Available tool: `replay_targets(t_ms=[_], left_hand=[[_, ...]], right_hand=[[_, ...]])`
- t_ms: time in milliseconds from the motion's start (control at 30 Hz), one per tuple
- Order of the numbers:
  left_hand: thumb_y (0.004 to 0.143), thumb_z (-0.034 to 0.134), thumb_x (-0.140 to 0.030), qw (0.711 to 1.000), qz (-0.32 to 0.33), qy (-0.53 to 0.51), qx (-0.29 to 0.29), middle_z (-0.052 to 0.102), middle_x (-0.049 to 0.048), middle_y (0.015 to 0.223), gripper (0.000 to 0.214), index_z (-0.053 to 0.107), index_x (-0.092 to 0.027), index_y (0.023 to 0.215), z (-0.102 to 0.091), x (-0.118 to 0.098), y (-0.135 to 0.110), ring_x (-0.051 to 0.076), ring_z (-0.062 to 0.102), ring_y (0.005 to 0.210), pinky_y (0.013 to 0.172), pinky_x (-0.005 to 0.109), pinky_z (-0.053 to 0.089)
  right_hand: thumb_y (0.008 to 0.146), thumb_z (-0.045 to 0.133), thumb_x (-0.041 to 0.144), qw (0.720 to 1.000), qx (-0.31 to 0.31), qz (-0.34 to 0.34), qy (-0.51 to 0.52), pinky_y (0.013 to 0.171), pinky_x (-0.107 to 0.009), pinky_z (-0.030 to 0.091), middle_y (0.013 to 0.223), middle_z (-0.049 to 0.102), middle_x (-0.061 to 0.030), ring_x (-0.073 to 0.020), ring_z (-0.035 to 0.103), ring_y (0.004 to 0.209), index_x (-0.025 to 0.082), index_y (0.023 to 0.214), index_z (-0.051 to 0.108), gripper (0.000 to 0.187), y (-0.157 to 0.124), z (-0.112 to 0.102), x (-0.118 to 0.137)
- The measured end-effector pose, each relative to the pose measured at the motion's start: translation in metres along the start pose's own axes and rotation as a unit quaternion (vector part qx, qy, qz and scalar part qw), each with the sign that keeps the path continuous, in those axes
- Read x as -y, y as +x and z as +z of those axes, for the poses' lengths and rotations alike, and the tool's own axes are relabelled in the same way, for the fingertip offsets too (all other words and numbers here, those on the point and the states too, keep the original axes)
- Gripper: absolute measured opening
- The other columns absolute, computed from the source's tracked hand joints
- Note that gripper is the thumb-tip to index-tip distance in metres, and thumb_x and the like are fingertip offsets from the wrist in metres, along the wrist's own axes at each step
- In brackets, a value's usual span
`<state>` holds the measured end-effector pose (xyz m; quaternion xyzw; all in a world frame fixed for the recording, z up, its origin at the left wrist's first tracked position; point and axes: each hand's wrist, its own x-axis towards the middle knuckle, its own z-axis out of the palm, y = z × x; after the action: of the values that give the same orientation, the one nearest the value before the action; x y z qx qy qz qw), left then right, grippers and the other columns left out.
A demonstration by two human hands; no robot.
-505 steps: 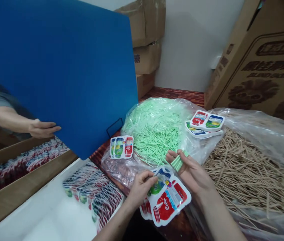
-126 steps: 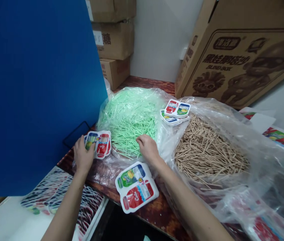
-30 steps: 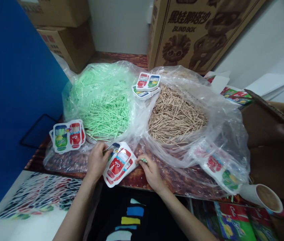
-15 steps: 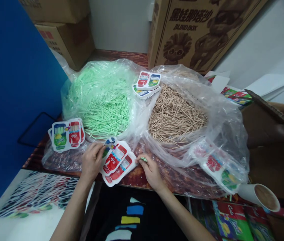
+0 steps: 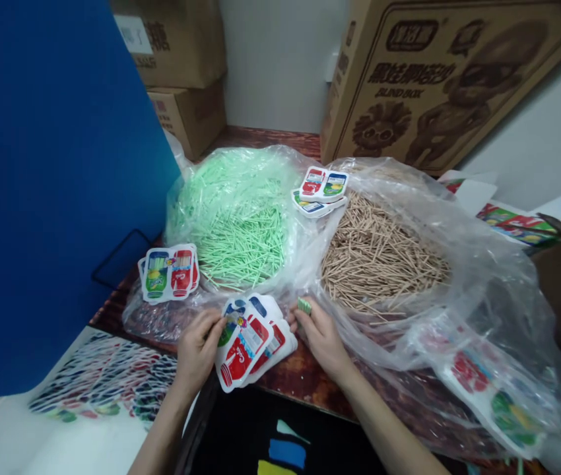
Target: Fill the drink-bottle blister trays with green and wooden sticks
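Note:
My left hand (image 5: 200,349) pinches the left edge of a flat cola-and-lemon printed packet (image 5: 247,343). That packet lies over a small stack of similar packets (image 5: 280,340) at the table's front edge. My right hand (image 5: 323,340) is closed on a small bundle of light green sticks (image 5: 303,305), just right of the stack. Beyond my left hand, a clear bag holds a heap of loose green sticks (image 5: 245,244). Brown sticks (image 5: 379,254) fill a second clear bag beyond my right hand.
More printed packets (image 5: 170,272) lie at the left, and others (image 5: 324,185) rest between the bags. A plastic-wrapped pack (image 5: 483,389) is at the right front. Cardboard boxes (image 5: 384,86) stand at the back, and a blue panel (image 5: 63,198) borders the left.
The camera view has shifted, so the scene sits further right and lower. The top packet's printed face shows more fully, and the green bundle has turned from end-on to side-on.

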<state>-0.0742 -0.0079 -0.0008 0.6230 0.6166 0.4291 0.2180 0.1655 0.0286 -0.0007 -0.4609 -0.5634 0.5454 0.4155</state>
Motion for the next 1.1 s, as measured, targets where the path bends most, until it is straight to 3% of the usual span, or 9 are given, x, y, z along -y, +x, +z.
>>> replay_targets(t_ms=[133,233,333,533,667,800,900,1000,1100], left_hand=[[0.087,0.053,-0.031,1.000,-0.012,-0.017,0.002,0.069,0.0061,0.084,0.019,0.066,-0.020,0.079,0.000,-0.005,0.000,0.021,0.065,0.081,0.075,0.032,0.051],[0.088,0.052,-0.029,0.999,-0.007,-0.027,0.016,0.069,0.0061,0.083,0.019,0.066,-0.020,0.079,0.000,-0.011,0.002,0.021,0.065,0.081,0.074,0.032,0.050],[0.089,0.051,-0.028,0.999,-0.004,-0.032,0.028,0.068,0.0061,0.084,0.019,0.065,-0.020,0.080,0.000,-0.014,0.003,0.021,0.064,0.082,0.074,0.032,0.049],[0.091,0.050,-0.026,0.998,-0.003,-0.042,0.041,0.066,0.0054,0.087,0.017,0.064,-0.020,0.083,0.003,-0.010,-0.001,0.020,0.062,0.085,0.077,0.031,0.048],[0.090,0.051,-0.026,0.997,-0.012,-0.057,0.046,0.066,0.0047,0.087,0.017,0.064,-0.020,0.082,0.003,-0.010,-0.002,0.019,0.062,0.084,0.077,0.030,0.047],[0.089,0.053,-0.026,0.995,-0.018,-0.096,0.036,0.066,0.0040,0.084,0.016,0.065,-0.019,0.080,0.007,-0.016,0.001,0.018,0.062,0.082,0.075,0.028,0.047],[0.087,0.055,-0.028,0.989,-0.034,-0.139,0.036,0.065,0.0043,0.082,0.018,0.066,-0.018,0.078,0.013,-0.020,0.002,0.018,0.061,0.080,0.074,0.028,0.046],[0.085,0.058,-0.029,0.978,-0.070,-0.188,0.057,0.065,0.0046,0.083,0.017,0.066,-0.017,0.076,0.021,-0.023,0.003,0.019,0.060,0.081,0.075,0.028,0.046],[0.084,0.060,-0.030,0.962,-0.108,-0.235,0.081,0.063,0.0031,0.082,0.017,0.067,-0.017,0.076,0.028,-0.027,0.002,0.017,0.058,0.079,0.073,0.025,0.045]], right_hand=[[0.094,0.040,0.027,0.979,0.064,-0.051,-0.187,0.063,-0.026,0.040,0.072,0.056,0.0016,-0.0147,0.053,0.065,0.021,0.088,0.052,0.015,0.065,0.008,0.035],[0.092,0.040,0.019,0.889,0.118,-0.036,-0.442,0.070,-0.028,0.040,0.082,0.061,-0.0037,-0.0183,0.057,0.078,0.020,0.086,0.053,0.014,0.112,0.023,0.048],[0.084,0.048,0.008,0.852,0.149,-0.012,-0.501,0.075,-0.031,0.041,0.089,0.066,-0.0116,-0.0234,0.061,0.088,0.016,0.086,0.058,0.013,0.139,0.041,0.046],[0.075,0.053,-0.001,0.859,0.175,0.030,-0.481,0.082,-0.034,0.043,0.092,0.069,-0.0180,-0.0280,0.064,0.098,0.013,0.079,0.061,0.017,0.150,0.052,0.029],[0.074,0.056,0.003,0.893,0.185,0.047,-0.408,0.081,-0.033,0.046,0.080,0.070,-0.0131,-0.0260,0.065,0.091,0.016,0.069,0.056,0.014,0.157,0.034,0.030],[0.087,0.048,0.017,0.938,0.195,0.055,-0.281,0.069,-0.030,0.052,0.074,0.069,-0.0075,-0.0185,0.066,0.074,0.018,0.073,0.050,0.014,0.149,0.016,0.038],[0.089,0.049,0.022,0.976,0.187,0.112,-0.027,0.070,-0.033,0.055,0.076,0.069,-0.0058,-0.0160,0.067,0.069,0.018,0.080,0.048,0.010,0.129,0.011,0.043],[0.082,0.060,0.014,0.933,0.151,0.172,0.279,0.078,-0.034,0.055,0.072,0.068,-0.0012,-0.0142,0.067,0.068,0.017,0.086,0.052,0.010,0.106,0.012,0.051],[0.080,0.062,0.010,0.889,0.139,0.168,0.403,0.086,-0.032,0.052,0.071,0.067,0.0022,-0.0128,0.067,0.072,0.018,0.094,0.056,0.017,0.088,0.015,0.063]])
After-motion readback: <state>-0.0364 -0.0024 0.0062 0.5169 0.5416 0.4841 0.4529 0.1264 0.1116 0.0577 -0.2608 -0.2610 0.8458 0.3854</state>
